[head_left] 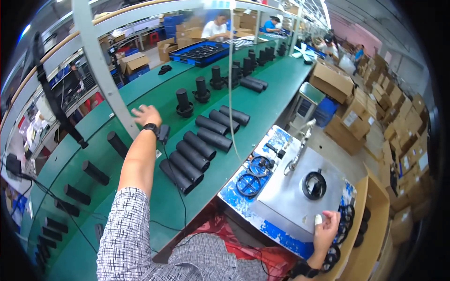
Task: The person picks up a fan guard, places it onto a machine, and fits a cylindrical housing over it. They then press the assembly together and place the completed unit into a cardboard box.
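My left arm reaches out over the green conveyor belt (pixel 171 124); my left hand (pixel 147 115) is open, its fingers spread, beside a grey metal post (pixel 105 70). A small dark block (pixel 163 134) shows just past its wrist. Nearest the hand on the far side, a black tube (pixel 182 97) stands upright in a round black base. Several black tubes (pixel 192 146) lie side by side on the green bench. My right hand (pixel 326 229), one digit wrapped in white, rests at the near right edge of a metal box (pixel 281 192), fingers loosely bent and holding nothing. A black ring (pixel 314 185) sits on the box.
A toggle clamp (pixel 300 147) stands at the box's far edge. Black spoked rings (pixel 248 185) lie on the worn blue board. At right, an open carton (pixel 361 234) stands beside several black rings. Thin cables cross the bench. Farther off are cartons (pixel 333 77) and other people.
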Action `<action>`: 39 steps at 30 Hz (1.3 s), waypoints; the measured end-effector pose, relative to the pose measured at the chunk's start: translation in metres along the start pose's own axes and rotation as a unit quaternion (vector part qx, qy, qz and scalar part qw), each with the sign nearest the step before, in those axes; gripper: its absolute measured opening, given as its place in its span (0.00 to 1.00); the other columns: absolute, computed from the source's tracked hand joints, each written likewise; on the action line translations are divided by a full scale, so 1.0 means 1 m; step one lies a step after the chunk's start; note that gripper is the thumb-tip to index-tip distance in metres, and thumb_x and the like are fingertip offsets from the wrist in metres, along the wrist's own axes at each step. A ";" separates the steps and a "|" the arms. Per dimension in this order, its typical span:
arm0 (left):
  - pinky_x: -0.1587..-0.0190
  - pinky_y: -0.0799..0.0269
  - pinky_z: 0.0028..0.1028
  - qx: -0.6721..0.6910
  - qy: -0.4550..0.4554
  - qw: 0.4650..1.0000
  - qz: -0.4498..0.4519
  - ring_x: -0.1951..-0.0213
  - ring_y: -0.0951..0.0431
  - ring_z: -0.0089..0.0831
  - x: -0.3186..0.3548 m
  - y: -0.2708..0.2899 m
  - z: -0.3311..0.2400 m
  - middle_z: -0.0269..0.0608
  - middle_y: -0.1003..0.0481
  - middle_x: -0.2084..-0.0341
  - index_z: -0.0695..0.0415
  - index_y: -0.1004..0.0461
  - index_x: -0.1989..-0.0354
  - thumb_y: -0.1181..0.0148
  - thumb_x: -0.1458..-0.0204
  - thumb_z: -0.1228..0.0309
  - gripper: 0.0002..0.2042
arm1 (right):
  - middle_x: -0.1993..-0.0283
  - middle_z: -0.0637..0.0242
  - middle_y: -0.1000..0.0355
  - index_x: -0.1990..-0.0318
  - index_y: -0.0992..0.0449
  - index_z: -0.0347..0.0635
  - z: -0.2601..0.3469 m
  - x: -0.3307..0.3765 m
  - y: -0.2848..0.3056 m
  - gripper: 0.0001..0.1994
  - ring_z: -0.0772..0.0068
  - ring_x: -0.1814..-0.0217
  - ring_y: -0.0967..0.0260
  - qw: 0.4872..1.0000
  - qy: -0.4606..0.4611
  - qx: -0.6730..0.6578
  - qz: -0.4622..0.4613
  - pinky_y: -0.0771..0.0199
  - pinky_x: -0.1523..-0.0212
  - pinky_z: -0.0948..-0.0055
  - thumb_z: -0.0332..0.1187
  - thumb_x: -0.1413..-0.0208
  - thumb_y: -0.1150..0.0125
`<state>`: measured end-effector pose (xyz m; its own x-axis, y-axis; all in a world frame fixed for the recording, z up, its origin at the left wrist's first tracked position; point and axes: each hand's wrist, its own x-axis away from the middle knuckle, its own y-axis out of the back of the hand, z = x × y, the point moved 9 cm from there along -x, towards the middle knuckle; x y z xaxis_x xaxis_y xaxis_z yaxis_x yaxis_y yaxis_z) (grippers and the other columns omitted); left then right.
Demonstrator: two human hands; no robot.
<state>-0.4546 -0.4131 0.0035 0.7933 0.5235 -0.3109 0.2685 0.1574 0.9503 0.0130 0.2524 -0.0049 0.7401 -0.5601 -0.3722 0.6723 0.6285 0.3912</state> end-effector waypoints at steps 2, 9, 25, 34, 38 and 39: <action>0.33 0.34 0.60 0.036 0.041 0.999 0.001 0.27 0.40 0.63 -0.017 -0.018 0.023 0.51 0.33 0.32 0.51 0.25 0.36 0.41 0.37 0.67 0.21 | 0.54 0.70 0.38 0.54 0.26 0.36 0.012 -0.006 -0.005 0.14 0.83 0.67 0.41 1.000 0.006 0.029 -0.003 0.38 0.66 0.81 0.17 0.46 0.33; 0.43 0.23 0.47 0.055 -0.314 0.947 -0.042 0.43 0.28 0.59 0.058 0.095 -0.064 0.51 0.28 0.44 0.56 0.22 0.43 0.36 0.42 0.71 0.17 | 0.56 0.71 0.34 0.51 0.24 0.38 0.019 -0.002 0.006 0.16 0.82 0.68 0.40 0.999 -0.032 0.034 -0.005 0.37 0.68 0.80 0.19 0.47 0.31; 0.57 0.24 0.38 0.590 -0.536 0.571 0.194 0.62 0.19 0.44 0.461 0.182 -0.204 0.51 0.22 0.61 0.59 0.19 0.49 0.37 0.38 0.69 0.12 | 0.57 0.65 0.18 0.46 0.24 0.35 0.077 -0.095 -0.019 0.27 0.77 0.57 0.20 0.990 0.055 -0.116 -0.049 0.19 0.56 0.70 0.36 0.49 0.17; 0.62 0.26 0.44 0.529 -0.610 0.583 0.092 0.65 0.20 0.47 0.485 0.174 -0.203 0.43 0.25 0.72 0.55 0.19 0.63 0.34 0.41 0.70 0.03 | 0.56 0.52 0.17 0.48 0.25 0.35 0.053 -0.110 -0.022 0.28 0.58 0.55 0.16 0.998 0.039 0.038 -0.030 0.18 0.52 0.61 0.40 0.51 0.18; 0.62 0.26 0.43 0.528 -0.611 0.585 0.077 0.66 0.21 0.47 0.486 0.178 -0.203 0.43 0.25 0.71 0.54 0.20 0.64 0.34 0.42 0.71 0.03 | 0.56 0.49 0.18 0.49 0.26 0.36 0.064 -0.109 -0.036 0.31 0.49 0.55 0.17 0.985 0.061 0.162 -0.023 0.18 0.51 0.58 0.44 0.53 0.17; 0.62 0.26 0.43 0.527 -0.611 0.586 0.069 0.66 0.21 0.47 0.486 0.180 -0.202 0.43 0.25 0.72 0.54 0.20 0.64 0.34 0.42 0.71 0.02 | 0.56 0.49 0.18 0.49 0.26 0.36 0.060 -0.109 -0.037 0.31 0.48 0.54 0.17 0.987 0.045 0.153 -0.020 0.18 0.50 0.58 0.44 0.54 0.17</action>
<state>-0.1310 0.0392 0.0261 0.4730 -0.6231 -0.6229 -0.1672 -0.7576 0.6309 -0.0918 0.2578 0.0718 0.7177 -0.5229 -0.4599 0.6842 0.4065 0.6055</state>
